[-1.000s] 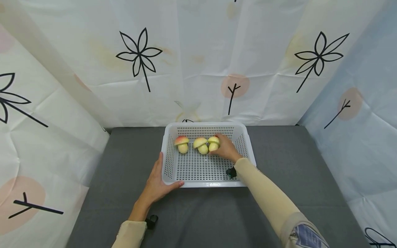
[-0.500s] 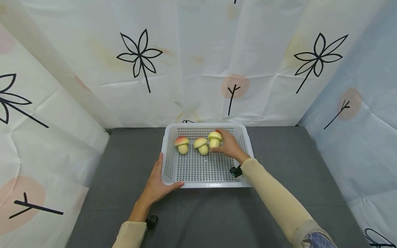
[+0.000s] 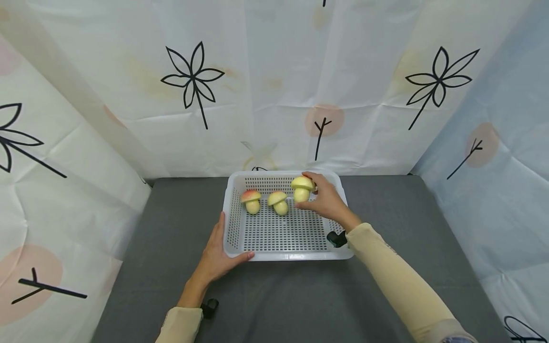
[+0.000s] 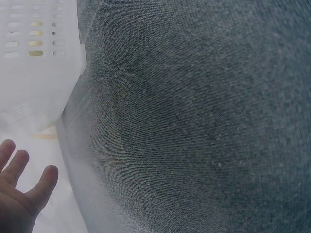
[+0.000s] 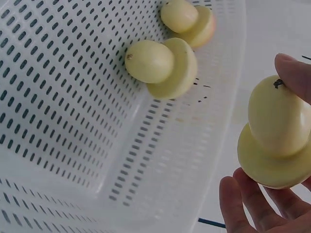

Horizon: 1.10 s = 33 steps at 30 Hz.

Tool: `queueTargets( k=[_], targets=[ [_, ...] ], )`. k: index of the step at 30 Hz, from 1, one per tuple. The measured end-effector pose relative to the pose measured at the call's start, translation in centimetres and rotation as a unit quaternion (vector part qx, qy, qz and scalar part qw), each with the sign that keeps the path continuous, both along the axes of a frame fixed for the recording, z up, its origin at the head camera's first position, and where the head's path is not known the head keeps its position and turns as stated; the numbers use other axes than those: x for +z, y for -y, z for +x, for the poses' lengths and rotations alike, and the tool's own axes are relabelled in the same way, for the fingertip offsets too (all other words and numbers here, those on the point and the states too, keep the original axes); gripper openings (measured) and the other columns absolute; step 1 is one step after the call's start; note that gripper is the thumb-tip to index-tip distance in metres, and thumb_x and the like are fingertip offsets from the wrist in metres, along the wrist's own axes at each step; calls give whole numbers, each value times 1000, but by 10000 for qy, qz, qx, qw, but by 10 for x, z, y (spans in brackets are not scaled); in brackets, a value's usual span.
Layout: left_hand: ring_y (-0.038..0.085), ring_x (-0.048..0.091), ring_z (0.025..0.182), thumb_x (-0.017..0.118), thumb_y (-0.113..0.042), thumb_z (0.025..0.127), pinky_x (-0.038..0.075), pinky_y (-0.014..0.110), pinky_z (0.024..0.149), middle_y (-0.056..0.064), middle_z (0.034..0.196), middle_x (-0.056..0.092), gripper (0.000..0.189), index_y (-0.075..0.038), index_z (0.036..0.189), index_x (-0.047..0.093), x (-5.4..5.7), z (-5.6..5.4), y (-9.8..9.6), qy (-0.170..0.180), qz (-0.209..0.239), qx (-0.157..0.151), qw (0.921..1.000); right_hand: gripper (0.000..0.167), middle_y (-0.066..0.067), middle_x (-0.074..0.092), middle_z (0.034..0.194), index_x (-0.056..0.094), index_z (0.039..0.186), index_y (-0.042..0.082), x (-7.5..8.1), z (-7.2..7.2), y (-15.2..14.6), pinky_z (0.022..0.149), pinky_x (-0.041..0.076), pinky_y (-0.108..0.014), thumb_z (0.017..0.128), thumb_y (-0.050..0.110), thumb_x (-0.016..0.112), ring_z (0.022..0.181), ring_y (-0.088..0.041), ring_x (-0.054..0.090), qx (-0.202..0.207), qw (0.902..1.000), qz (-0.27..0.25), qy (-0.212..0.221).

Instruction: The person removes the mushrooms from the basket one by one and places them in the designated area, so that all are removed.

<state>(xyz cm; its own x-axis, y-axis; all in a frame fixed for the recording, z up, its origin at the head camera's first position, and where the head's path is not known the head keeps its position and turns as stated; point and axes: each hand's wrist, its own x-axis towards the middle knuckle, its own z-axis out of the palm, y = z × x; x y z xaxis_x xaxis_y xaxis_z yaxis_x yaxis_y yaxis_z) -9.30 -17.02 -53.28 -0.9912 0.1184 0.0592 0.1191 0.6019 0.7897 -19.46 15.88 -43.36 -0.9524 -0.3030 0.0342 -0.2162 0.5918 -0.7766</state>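
Note:
My right hand [image 3: 327, 200] pinches a mushroom [image 3: 302, 188] with a broad pale-yellow cap and a plump rounded stem, above the right back part of a white perforated basket [image 3: 287, 256]. In the right wrist view, the thumb is at the stem end of the held mushroom [image 5: 277, 121] and fingers are at its cap. Two similar mushrooms lie in the basket: a reddish-capped one [image 3: 252, 202] at left and a yellower one [image 3: 279, 203] beside it. My left hand [image 3: 216, 255] rests with extended fingers along the basket's left front corner, its thumb by the front rim.
The basket stands on a table with a dark grey cloth [image 3: 283, 305], near its back edge. White cloth walls [image 3: 274, 85] with black plant drawings rise behind and at both sides. A dark device [image 3: 336, 239] is at the right wrist, another [image 3: 209, 308] at the left.
My right hand has lifted the rightmost mushroom and moved it slightly up and right, away from the other two. The left hand and the basket have stayed in place.

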Motion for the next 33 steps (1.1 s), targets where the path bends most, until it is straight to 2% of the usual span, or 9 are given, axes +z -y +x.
queueTargets(
  k=[9, 19, 28, 33],
  targets=[
    [39, 36, 139, 89, -56, 69, 33, 67, 105, 14, 164, 23, 136, -26, 164, -3, 1, 0, -1, 55, -11, 20, 10000, 93, -17, 48, 145, 40, 153, 4, 14, 9, -15, 97, 46, -49, 77, 17, 91, 122, -34, 52, -55, 9990, 116, -436],
    [39, 37, 138, 89, -57, 68, 34, 66, 104, 13, 164, 23, 136, -24, 165, -1, 2, 0, -1, 113, -26, 80, 9999, 94, -17, 47, 145, 38, 154, 6, 24, 18, -37, 98, 46, -51, 77, 17, 91, 121, -35, 52, -282, 9984, 139, -460],
    [39, 38, 138, 90, -57, 68, 34, 66, 104, 13, 163, 24, 137, -19, 165, 2, 1, -1, -1, 101, -28, 72, 9999, 93, -21, 47, 143, 36, 155, 3, 26, 23, -66, 98, 45, -54, 80, 17, 89, 122, -38, 51, -397, 9976, 93, -551],
    [39, 37, 139, 90, -57, 68, 34, 65, 105, 13, 163, 23, 137, -22, 165, -1, 1, -1, -2, 105, -22, 64, 9999, 93, -23, 46, 144, 34, 155, 1, 26, 24, -83, 99, 45, -55, 82, 17, 88, 123, -41, 51, -534, 9970, 157, -542]
  ],
)
